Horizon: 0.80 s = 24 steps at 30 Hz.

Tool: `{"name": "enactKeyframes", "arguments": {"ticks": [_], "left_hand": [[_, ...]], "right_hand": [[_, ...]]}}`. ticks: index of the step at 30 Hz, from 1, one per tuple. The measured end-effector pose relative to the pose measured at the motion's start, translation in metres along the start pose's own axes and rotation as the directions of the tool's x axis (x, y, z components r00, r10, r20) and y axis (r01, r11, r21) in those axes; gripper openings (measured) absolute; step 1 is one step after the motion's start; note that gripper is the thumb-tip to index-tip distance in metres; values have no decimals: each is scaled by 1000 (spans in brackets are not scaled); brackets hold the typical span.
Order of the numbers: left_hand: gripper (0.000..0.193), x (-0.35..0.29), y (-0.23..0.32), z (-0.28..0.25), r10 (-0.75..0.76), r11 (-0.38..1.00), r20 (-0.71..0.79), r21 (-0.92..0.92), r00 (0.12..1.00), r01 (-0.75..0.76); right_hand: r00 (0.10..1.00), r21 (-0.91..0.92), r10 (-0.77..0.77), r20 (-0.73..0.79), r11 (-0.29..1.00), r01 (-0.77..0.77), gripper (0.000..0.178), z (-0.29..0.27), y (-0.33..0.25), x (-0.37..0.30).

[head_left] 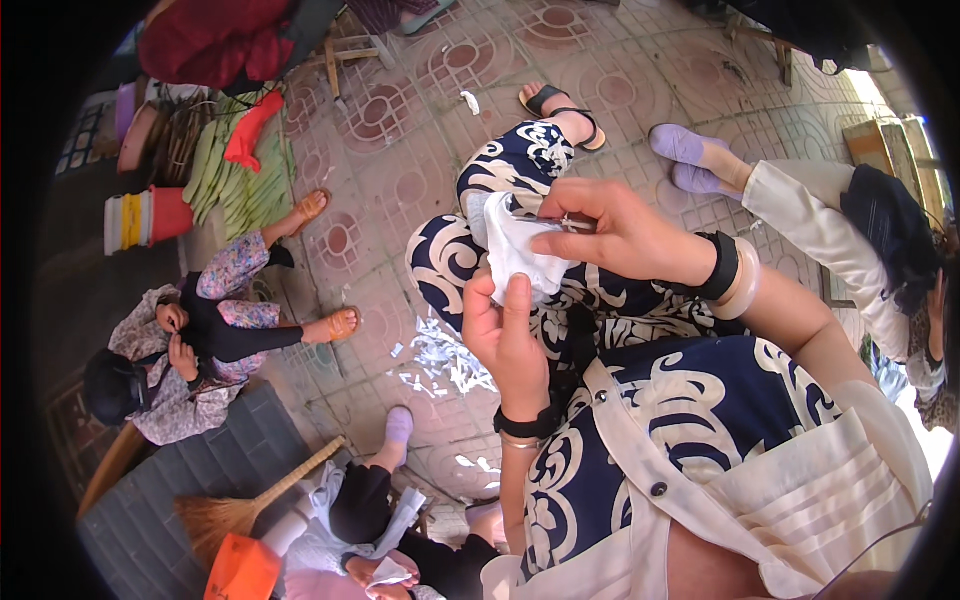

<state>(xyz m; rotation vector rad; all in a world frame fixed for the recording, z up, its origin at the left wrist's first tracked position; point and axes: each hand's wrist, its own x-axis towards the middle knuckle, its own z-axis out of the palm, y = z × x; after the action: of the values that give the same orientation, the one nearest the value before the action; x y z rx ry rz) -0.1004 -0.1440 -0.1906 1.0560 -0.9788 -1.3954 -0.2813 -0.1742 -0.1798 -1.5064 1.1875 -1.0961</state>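
A piece of white cloth (525,245) is bunched up above my lap. My left hand (508,335) grips its lower edge between thumb and fingers. At the cloth's upper right side is my right hand (625,235), its thumb and fingers closed and touching the fabric. A small metal tool (566,221) shows between those fingers; most of it is hidden, so its exact kind cannot be made out. Below the cloth lie my knees, under a navy and cream patterned garment (438,265).
White scraps (450,360) litter the paved ground (385,190) left of my knees. People sit close by on the left, right and lower left. A straw broom (230,515) lies at lower left, near an orange bag (243,568). Buckets (150,220) and long green leaves (225,165) lie upper left.
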Motion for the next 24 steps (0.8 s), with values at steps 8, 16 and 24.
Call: {"name": "enactKeyframes", "arguments": {"ticks": [8, 16, 24], "left_hand": [[12, 9, 3, -8, -154, 965, -87, -225, 984, 131], [17, 20, 25, -2, -244, 956, 65, -154, 968, 252], [12, 20, 17, 9, -44, 991, -100, 124, 994, 56]], "right_hand": [[965, 317, 262, 21, 913, -255, 17, 3, 8, -1], [978, 332, 184, 100, 920, -207, 19, 1, -3, -1], [970, 369, 225, 95, 897, -244, 21, 1, 0, -8]]}}
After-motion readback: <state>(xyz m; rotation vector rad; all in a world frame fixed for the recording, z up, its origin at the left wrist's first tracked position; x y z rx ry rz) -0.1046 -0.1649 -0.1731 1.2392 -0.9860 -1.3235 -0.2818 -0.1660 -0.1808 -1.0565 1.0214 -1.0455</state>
